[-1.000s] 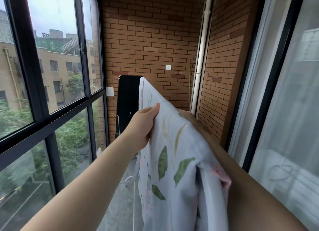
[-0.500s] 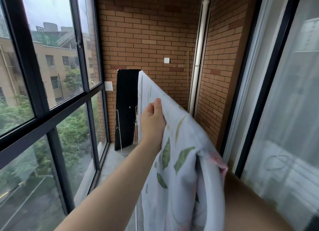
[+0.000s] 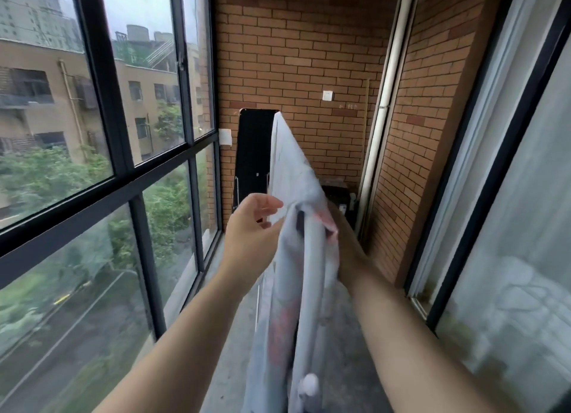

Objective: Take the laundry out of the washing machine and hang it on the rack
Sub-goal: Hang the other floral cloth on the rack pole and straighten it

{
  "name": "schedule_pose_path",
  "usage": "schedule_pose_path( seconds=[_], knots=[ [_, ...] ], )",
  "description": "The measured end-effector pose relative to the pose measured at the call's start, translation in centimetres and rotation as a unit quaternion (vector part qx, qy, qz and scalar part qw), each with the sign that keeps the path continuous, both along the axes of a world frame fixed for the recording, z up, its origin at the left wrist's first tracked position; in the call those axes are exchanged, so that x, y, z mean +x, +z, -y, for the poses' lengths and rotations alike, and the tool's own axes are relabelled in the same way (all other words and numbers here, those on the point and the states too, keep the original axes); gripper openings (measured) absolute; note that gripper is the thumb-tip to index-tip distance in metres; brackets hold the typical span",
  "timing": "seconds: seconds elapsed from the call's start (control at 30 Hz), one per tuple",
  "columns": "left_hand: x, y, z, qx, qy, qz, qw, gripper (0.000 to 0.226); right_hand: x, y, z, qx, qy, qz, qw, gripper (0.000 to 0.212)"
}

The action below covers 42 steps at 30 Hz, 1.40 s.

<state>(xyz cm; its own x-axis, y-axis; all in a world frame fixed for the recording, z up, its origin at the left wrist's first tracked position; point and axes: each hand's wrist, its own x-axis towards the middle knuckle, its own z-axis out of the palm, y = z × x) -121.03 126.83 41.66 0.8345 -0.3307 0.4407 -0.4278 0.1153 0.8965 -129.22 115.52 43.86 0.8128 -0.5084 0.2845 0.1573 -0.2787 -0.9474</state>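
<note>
On an enclosed brick balcony, pale cloth (image 3: 290, 171) with pink print hangs draped over white rack bar (image 3: 310, 289), the bar running from near the camera toward the far wall. Cloth falls down both sides of the bar; the bar shows through a gap in the folds and its rounded white end cap sits low in the view. Left hand (image 3: 253, 227) is at the cloth's left face, thumb tip touching the fabric edge, fingers loosely curled under it with a small gap; motion blur, cannot tell if it actually pinches. Right hand (image 3: 347, 245) is on the cloth's right side, pressed close against it, fingers hidden behind the fabric, so I cannot tell its grip. Both forearms reach in from the bottom, one on each side of the rack. Black panel (image 3: 251, 153) leans upright against the far brick wall (image 3: 293, 57), just behind the cloth's far end. White pipe (image 3: 383, 110) runs up the right corner, white wall socket (image 3: 327, 95) to its left. Dark box (image 3: 336, 193) sits on the floor near the pipe's foot. Black-framed windows (image 3: 123, 134) on the left, glass sliding door (image 3: 525, 196) on the right, grey concrete floor (image 3: 340, 351) below.
</note>
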Motion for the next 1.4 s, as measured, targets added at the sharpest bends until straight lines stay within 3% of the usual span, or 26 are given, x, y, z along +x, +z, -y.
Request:
schedule_pose_path(
  seconds=[0.17, 0.27, 0.33, 0.4, 0.5, 0.73, 0.83, 0.9, 1.07, 1.2, 1.4],
  knots=[
    [-5.6, -1.3, -2.3, -0.025, 0.002, -0.022, 0.999, 0.011, -3.9, -2.0, -0.3, -0.099, 0.011, -0.008, 0.995, 0.021],
    [-8.3, -1.7, -3.5, -0.065, 0.018, -0.013, 0.998, 0.011, -7.5, -2.8, -1.2, -0.067, 0.036, 0.085, 0.994, 0.026],
    [-10.1, -1.9, -4.3, -0.082, 0.019, 0.011, 0.996, 0.026, -9.3, -3.1, -1.9, -0.077, 0.064, 0.104, 0.99, 0.03],
    [-11.7, -1.7, -4.8, -0.072, 0.033, 0.054, 0.995, 0.025, -10.4, -3.2, -2.6, -0.097, 0.073, 0.104, 0.987, 0.029],
    [-13.1, -0.7, -5.1, -0.04, 0.075, 0.095, 0.992, 0.018, -10.7, -3.1, -3.4, -0.154, 0.02, 0.09, 0.984, 0.028],
    [-12.4, 2.2, -5.2, 0.074, 0.196, 0.158, 0.965, 0.026, -10.3, -1.7, -5.0, -0.266, -0.123, 0.079, 0.953, 0.019],
    [-12.1, 3.2, -5.6, 0.091, 0.21, 0.196, 0.953, 0.015, -10.2, -0.7, -5.3, -0.312, -0.168, 0.077, 0.932, 0.022],
    [-12.1, 3.8, -5.8, 0.114, 0.22, 0.219, 0.944, 0.013, -10.0, -0.3, -5.4, -0.32, -0.186, 0.092, 0.924, 0.022],
    [-11.4, 4.7, -6.5, 0.181, 0.248, 0.265, 0.914, 0.04, -10.0, 0.5, -5.7, -0.314, -0.208, 0.112, 0.92, 0.025],
    [-11.6, 5.8, -7.5, 0.2, 0.269, 0.286, 0.898, 0.024, -10.7, 0.9, -5.5, -0.336, -0.237, 0.13, 0.902, 0.023],
    [-12.3, 5.4, -8.3, 0.174, 0.292, 0.349, 0.873, 0.019, -11.5, 1.4, -5.5, -0.34, -0.291, 0.161, 0.879, 0.009]
  ],
)
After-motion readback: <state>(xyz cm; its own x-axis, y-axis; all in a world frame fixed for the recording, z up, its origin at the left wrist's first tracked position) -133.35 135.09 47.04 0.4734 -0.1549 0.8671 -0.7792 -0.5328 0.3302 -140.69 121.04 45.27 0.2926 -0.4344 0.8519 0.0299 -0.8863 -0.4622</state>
